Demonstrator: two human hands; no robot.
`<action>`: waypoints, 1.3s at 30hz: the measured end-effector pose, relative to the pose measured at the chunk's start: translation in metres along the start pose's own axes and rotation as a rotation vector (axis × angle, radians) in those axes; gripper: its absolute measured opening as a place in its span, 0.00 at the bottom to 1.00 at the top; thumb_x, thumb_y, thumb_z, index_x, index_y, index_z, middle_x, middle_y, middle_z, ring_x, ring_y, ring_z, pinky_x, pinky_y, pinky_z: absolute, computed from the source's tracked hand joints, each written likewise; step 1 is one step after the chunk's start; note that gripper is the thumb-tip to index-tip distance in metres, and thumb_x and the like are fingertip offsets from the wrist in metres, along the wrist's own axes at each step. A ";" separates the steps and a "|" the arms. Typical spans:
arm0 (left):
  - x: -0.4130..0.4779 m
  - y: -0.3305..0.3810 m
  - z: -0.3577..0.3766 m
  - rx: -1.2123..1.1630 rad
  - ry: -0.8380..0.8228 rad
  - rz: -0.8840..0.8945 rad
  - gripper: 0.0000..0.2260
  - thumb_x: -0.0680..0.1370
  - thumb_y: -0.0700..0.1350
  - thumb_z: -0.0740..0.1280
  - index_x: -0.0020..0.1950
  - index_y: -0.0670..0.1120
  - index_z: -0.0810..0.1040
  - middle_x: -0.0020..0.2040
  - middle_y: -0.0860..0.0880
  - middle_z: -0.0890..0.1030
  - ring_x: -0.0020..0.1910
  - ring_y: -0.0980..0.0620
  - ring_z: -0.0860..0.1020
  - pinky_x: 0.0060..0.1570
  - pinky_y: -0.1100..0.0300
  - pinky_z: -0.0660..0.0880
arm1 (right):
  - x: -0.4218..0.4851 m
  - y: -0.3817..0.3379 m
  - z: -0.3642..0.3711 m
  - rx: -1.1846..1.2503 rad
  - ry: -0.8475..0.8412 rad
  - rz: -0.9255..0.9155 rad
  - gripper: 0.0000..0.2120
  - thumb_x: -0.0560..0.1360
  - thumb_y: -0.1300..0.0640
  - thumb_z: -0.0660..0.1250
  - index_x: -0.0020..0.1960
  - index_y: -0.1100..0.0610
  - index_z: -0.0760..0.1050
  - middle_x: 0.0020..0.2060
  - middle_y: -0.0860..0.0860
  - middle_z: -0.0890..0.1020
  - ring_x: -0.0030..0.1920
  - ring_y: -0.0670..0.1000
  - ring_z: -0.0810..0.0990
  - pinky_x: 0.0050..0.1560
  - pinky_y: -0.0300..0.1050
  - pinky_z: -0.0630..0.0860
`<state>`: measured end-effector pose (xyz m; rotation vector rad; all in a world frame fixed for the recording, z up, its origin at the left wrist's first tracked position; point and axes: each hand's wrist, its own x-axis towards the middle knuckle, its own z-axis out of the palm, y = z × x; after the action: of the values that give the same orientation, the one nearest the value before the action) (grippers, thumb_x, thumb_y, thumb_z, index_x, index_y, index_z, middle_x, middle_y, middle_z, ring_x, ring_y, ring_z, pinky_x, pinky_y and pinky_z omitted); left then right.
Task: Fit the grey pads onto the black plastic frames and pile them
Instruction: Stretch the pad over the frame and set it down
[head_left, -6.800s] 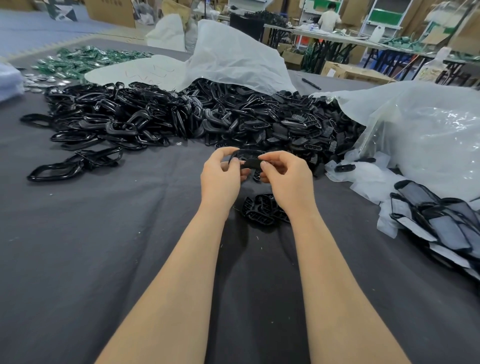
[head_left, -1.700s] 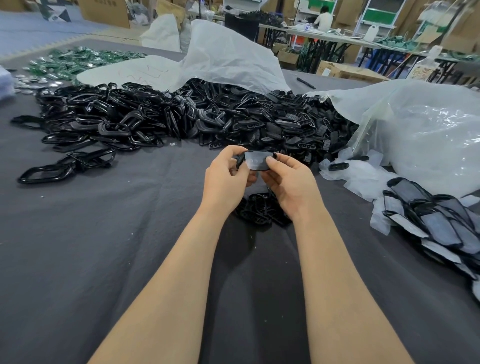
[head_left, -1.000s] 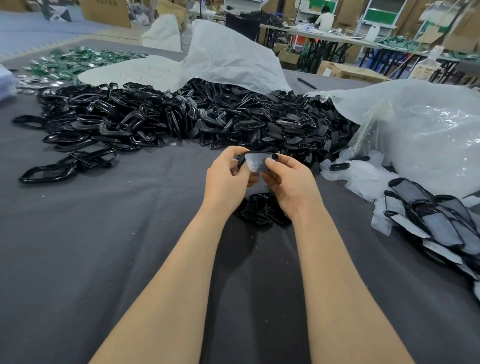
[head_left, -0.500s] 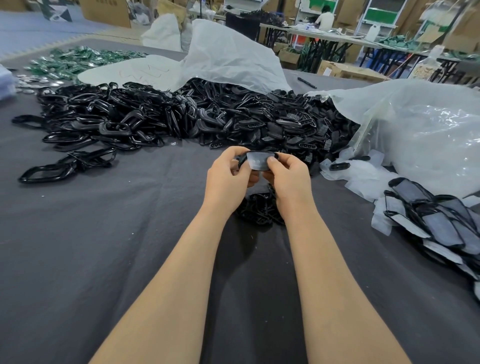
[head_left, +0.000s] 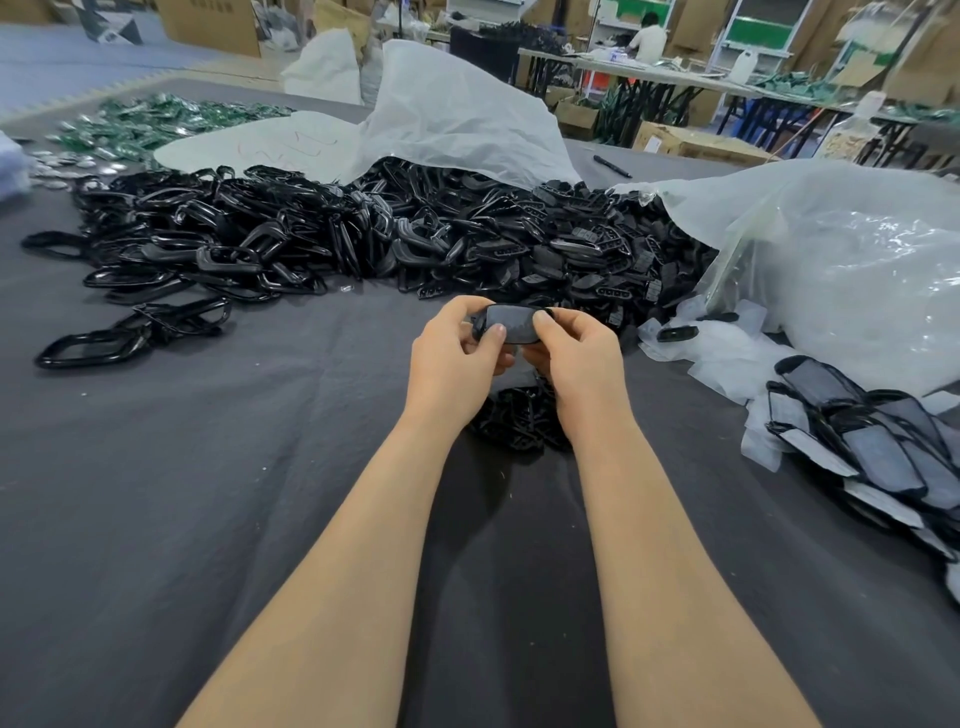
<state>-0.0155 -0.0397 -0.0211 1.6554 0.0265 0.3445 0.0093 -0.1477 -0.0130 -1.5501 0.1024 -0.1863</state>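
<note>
Grey flat pad (head_left: 511, 325), rounded at both ends, lies in the small black plastic frame (head_left: 479, 328), which both hands hold up above the dark grey cloth-covered table (head_left: 208, 467), just in front of the big heap of loose black plastic frames (head_left: 467, 244). The left hand (head_left: 454, 358) pinches the left end, thumb on the pad's face and fingers curled underneath; the right hand (head_left: 576, 358) clamps the right end the same way. The pair looks light. The frame is probably stiff but thin enough to flex, and the pad is soft and easy to crease, so it is best held by the frame's rim at the ends, with the thumbs pressing the pad's edges down. Whether the pad is fully seated cannot be told from here. Below the wrists sits a small dark pile of black pieces (head_left: 519, 421), the likely place to set this one down. More grey pads on white backing (head_left: 883, 457) lie well to the right.
</note>
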 end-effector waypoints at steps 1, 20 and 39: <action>0.000 0.000 0.000 0.000 -0.002 -0.002 0.08 0.80 0.38 0.64 0.53 0.51 0.72 0.42 0.49 0.82 0.34 0.61 0.81 0.40 0.65 0.79 | 0.000 0.000 0.000 -0.010 0.005 -0.013 0.05 0.79 0.63 0.63 0.52 0.62 0.76 0.44 0.54 0.80 0.39 0.46 0.79 0.39 0.34 0.78; 0.000 -0.001 -0.002 -0.038 -0.008 -0.073 0.07 0.79 0.38 0.65 0.54 0.50 0.73 0.40 0.48 0.83 0.33 0.61 0.80 0.40 0.63 0.79 | -0.004 -0.001 -0.003 -0.069 -0.055 -0.065 0.09 0.78 0.65 0.64 0.44 0.53 0.74 0.40 0.51 0.81 0.39 0.46 0.81 0.42 0.37 0.80; -0.004 0.005 -0.005 0.048 0.027 -0.057 0.09 0.78 0.43 0.66 0.44 0.57 0.72 0.39 0.48 0.82 0.38 0.52 0.81 0.44 0.54 0.81 | -0.004 0.000 -0.001 0.039 -0.186 -0.020 0.07 0.78 0.69 0.62 0.48 0.59 0.75 0.43 0.57 0.84 0.40 0.52 0.85 0.46 0.46 0.82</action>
<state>-0.0214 -0.0365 -0.0163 1.6938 0.1021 0.3252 0.0055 -0.1484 -0.0137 -1.5223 -0.0635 -0.0588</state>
